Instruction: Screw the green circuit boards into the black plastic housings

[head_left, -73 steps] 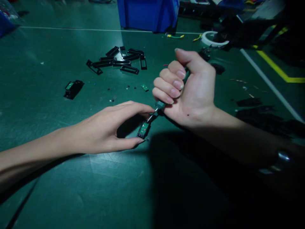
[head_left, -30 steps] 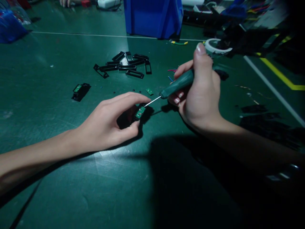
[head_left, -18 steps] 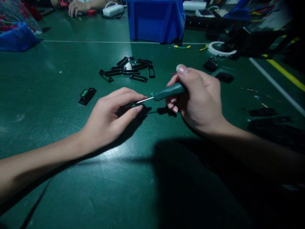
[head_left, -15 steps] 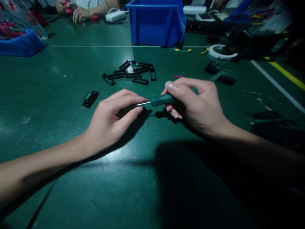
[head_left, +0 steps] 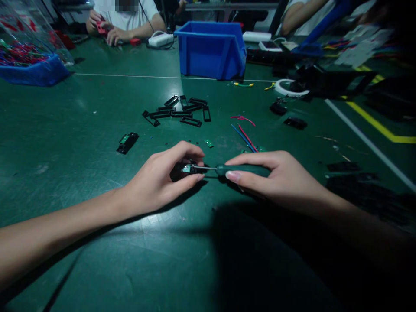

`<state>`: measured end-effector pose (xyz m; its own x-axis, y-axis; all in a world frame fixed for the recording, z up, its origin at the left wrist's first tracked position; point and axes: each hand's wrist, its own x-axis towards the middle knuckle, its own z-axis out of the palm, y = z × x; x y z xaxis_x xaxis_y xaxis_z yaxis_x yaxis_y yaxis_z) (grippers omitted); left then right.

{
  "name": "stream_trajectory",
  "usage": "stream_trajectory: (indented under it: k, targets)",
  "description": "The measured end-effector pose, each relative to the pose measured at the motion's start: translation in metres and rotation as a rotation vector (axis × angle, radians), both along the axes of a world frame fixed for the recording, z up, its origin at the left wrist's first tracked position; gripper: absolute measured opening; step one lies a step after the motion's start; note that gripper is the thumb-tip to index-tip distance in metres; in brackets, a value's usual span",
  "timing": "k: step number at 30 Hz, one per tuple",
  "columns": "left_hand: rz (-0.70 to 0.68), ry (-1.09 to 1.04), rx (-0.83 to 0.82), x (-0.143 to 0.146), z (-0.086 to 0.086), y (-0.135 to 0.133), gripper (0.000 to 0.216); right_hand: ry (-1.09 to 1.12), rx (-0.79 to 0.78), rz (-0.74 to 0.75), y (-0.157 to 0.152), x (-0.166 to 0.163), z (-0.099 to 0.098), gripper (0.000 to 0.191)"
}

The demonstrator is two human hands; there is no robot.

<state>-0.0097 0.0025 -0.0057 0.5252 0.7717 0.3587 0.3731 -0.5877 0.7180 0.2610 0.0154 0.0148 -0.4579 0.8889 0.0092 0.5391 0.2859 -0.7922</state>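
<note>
My left hand (head_left: 162, 175) is closed around a small black plastic housing (head_left: 178, 171), its fingers hiding much of it. In my right hand (head_left: 276, 175) is a screwdriver with a dark green handle (head_left: 242, 170). Its thin metal shaft (head_left: 206, 168) points left, with the tip at the end of the housing, where a pale part shows. Beyond my hands lie a little green circuit board (head_left: 209, 143) and red and blue wires (head_left: 246, 138). To the left, a similar black housing with a green board (head_left: 127, 143) rests on the table.
Several black rectangular frames (head_left: 181, 115) are piled ahead. A blue bin (head_left: 211, 52) stands behind them, and a blue tray of wires (head_left: 35, 73) sits far left. Dark parts (head_left: 354, 177) lie right, near a white ring (head_left: 290, 88). A co-worker's hands (head_left: 113, 34) hold something red.
My right hand has come down and nearer, levelling the screwdriver. The housing in my left hand now shows more. The view has tilted up, revealing the wires and small board.
</note>
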Motion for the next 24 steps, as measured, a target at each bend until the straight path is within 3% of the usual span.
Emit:
stream_trajectory:
  k: [6, 16, 24]
  targets:
    - [-0.057, 0.004, 0.062, 0.0019, 0.0069, 0.002, 0.012, 0.045, 0.025, -0.001, -0.0004, 0.0002, -0.0053, 0.015]
    - [-0.084, -0.021, 0.079, 0.002, 0.0051, 0.0029, 0.015, 0.029, 0.089, -0.008, -0.0051, -0.0002, -0.0059, 0.021]
    - [-0.093, -0.037, 0.022, 0.0016, 0.0046, 0.0031, 0.02, 0.029, 0.052, -0.008, -0.0029, -0.0006, -0.0042, 0.021]
